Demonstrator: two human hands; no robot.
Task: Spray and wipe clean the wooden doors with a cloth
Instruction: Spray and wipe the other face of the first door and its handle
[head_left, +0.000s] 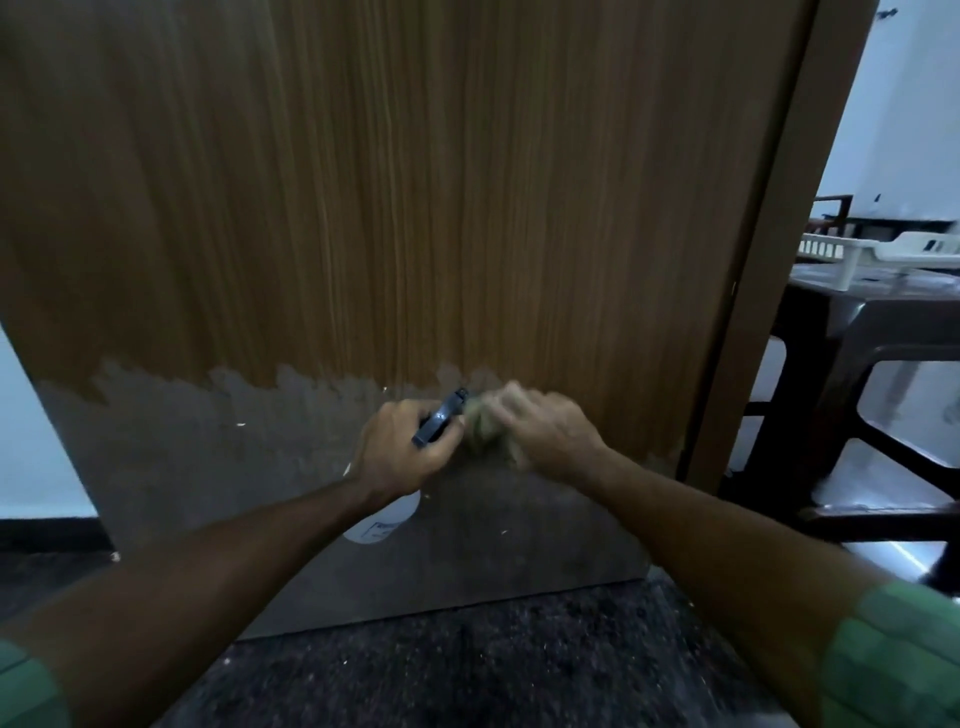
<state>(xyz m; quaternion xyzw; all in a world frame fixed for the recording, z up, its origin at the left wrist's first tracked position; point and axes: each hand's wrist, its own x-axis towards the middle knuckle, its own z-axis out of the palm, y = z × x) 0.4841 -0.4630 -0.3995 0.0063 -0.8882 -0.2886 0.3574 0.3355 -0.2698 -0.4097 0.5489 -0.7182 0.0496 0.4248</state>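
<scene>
At lower centre, the left hand (402, 452) grips the spray bottle (387, 514), nozzle aimed into the cloth (483, 431) bunched in the right hand (545, 431), probably wetting it for the wooden door (415, 182).

The floor (467, 670) is dark and speckled, and the light is dim. A pale wall (36, 426) with a dark skirting strip (47, 532) along its foot shows on one side. On the other side, past a brown door frame (769, 260), stands a dark brown plastic stool (878, 332) with a white slotted tray (878, 254) on it, against a white wall (904, 104). The floor there is glossy.
</scene>
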